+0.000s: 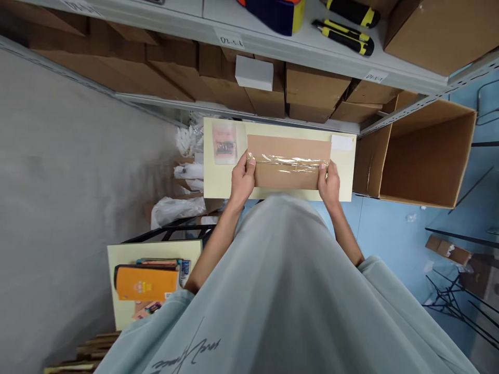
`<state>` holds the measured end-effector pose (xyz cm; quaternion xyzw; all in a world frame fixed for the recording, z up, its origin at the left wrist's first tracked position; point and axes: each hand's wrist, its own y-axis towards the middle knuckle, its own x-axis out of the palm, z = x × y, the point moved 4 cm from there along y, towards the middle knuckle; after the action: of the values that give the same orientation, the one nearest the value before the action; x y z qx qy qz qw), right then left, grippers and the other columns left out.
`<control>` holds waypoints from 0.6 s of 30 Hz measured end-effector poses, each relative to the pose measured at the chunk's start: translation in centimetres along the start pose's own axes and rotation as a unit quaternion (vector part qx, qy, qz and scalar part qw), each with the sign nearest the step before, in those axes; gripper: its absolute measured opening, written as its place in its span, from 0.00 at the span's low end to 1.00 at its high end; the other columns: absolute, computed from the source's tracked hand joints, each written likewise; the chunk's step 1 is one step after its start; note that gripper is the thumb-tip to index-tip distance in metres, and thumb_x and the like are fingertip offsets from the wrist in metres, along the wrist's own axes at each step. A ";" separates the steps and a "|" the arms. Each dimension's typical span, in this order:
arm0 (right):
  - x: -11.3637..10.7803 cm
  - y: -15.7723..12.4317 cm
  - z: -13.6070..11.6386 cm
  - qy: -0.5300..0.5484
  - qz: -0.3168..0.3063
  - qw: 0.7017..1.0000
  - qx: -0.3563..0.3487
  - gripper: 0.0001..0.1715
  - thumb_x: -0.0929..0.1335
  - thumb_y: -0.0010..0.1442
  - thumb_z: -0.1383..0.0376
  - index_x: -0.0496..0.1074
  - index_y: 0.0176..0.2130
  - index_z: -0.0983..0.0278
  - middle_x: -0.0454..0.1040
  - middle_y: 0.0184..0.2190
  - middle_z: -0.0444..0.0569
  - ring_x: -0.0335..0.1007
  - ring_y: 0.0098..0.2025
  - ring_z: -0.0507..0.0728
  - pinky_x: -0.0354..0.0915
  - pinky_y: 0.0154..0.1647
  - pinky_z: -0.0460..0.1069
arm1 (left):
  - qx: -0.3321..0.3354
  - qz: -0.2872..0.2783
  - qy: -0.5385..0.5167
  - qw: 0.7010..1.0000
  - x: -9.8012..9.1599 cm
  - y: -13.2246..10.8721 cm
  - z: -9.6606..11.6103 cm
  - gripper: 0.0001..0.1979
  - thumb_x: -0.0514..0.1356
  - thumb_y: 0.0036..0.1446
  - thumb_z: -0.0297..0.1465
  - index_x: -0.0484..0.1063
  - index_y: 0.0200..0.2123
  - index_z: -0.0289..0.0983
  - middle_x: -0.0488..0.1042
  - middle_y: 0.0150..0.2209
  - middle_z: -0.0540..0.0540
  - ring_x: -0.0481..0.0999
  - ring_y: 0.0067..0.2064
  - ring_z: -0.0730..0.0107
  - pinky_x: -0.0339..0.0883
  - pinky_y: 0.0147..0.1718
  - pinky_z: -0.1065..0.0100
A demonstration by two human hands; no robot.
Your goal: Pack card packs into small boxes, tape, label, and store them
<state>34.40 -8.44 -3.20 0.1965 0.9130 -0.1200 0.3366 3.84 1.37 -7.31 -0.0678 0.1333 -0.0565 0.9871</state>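
Note:
Between my two hands is a flat cardboard box [290, 145], its middle seam covered by a strip of shiny clear tape [288, 162]. My left hand [243, 179] grips the box's left end, thumb on top near the end of the tape. At the opposite end, my right hand [329, 182] holds on the same way, its thumb pressed by the tape. Fingers under the box are hidden. Below it is a pale yellow tabletop [228, 179], where a pinkish printed packet [225, 144] lies to the left and a white paper [342, 142] to the right.
A metal shelf [187, 28] with cardboard boxes runs behind the table; utility knives [345, 39] and a tape dispenser [275, 15] lie on it. A large open carton [427, 150] stands at right. Plastic bags [177, 210] and a side table with an orange folder [146, 283] are at left.

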 end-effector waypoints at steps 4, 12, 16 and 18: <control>-3.2 0.9 -0.4 0.025 0.038 0.997 -0.064 0.37 0.64 0.81 0.36 0.80 0.66 0.58 0.76 0.65 0.63 0.75 0.70 0.70 0.76 0.73 0.69 | 0.060 0.010 0.021 0.998 -1.4 0.0 1.1 0.29 0.67 0.73 0.53 0.82 0.67 0.42 0.81 0.68 0.38 0.82 0.69 0.49 0.78 0.71 0.51; 3.2 -1.4 8.0 0.056 -0.074 0.996 0.010 0.28 0.67 0.75 0.47 0.85 0.60 0.59 0.81 0.68 0.60 0.83 0.64 0.67 0.85 0.64 0.63 | -0.106 -0.029 0.016 0.994 -0.1 -1.4 -9.2 0.21 0.61 0.65 0.30 0.76 0.61 0.38 0.84 0.58 0.36 0.87 0.60 0.51 0.79 0.67 0.49; 6.3 -3.5 11.9 0.048 -0.138 0.985 0.095 0.24 0.68 0.71 0.54 0.86 0.57 0.58 0.86 0.65 0.57 0.86 0.62 0.68 0.84 0.64 0.63 | -0.193 -0.066 0.047 0.978 -0.1 -3.0 -13.4 0.15 0.61 0.61 0.29 0.76 0.51 0.39 0.86 0.52 0.37 0.87 0.57 0.47 0.77 0.68 0.42; 6.4 -3.2 13.1 0.044 -0.147 0.981 0.123 0.24 0.68 0.70 0.54 0.86 0.56 0.58 0.88 0.62 0.58 0.86 0.61 0.69 0.82 0.68 0.65 | -0.202 -0.075 0.054 0.975 -0.9 -2.6 -14.3 0.11 0.62 0.60 0.29 0.77 0.46 0.40 0.87 0.51 0.37 0.86 0.57 0.46 0.76 0.69 0.40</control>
<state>35.96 -14.15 -16.94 0.1054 0.9242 -0.2705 0.2481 -1.11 -2.81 -20.41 -0.2724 0.1894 -0.1057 0.9374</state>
